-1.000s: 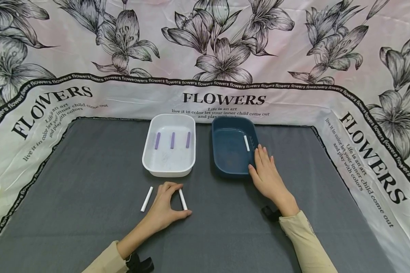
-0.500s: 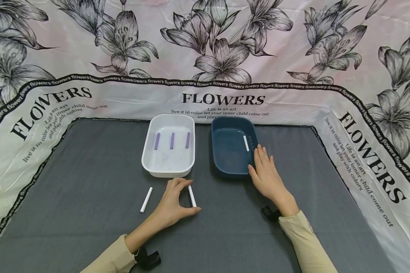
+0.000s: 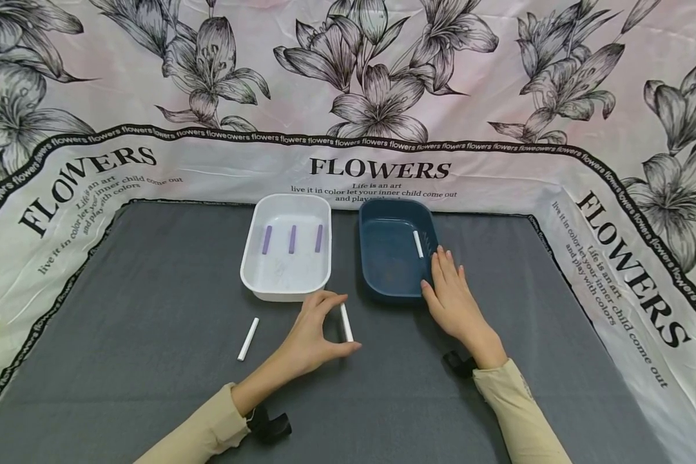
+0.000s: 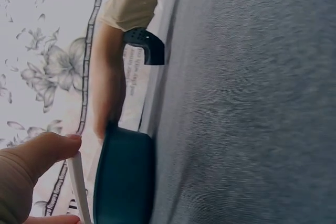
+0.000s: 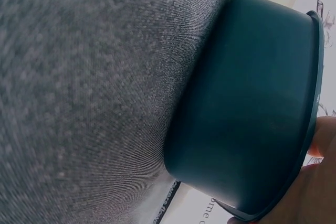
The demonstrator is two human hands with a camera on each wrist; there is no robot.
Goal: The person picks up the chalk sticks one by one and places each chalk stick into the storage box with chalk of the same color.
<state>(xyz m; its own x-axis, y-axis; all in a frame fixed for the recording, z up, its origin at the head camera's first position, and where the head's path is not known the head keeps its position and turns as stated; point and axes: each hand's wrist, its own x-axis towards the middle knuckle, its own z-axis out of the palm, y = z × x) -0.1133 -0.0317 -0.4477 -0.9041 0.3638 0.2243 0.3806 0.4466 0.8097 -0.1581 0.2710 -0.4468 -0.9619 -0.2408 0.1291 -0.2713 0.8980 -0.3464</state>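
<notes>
On the grey mat [image 3: 151, 386], left hand [image 3: 313, 338] pinches a white stick [image 3: 346, 322] (mid-carry, I judge) near the blue tray [image 3: 377, 206]; right hand [image 3: 452, 299], fingers together, steadies it. Next: lift over the rim.

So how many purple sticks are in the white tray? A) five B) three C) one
B, since three purple sticks lie side by side in the white tray, while the left hand pinches a white stick in front of it.
</notes>
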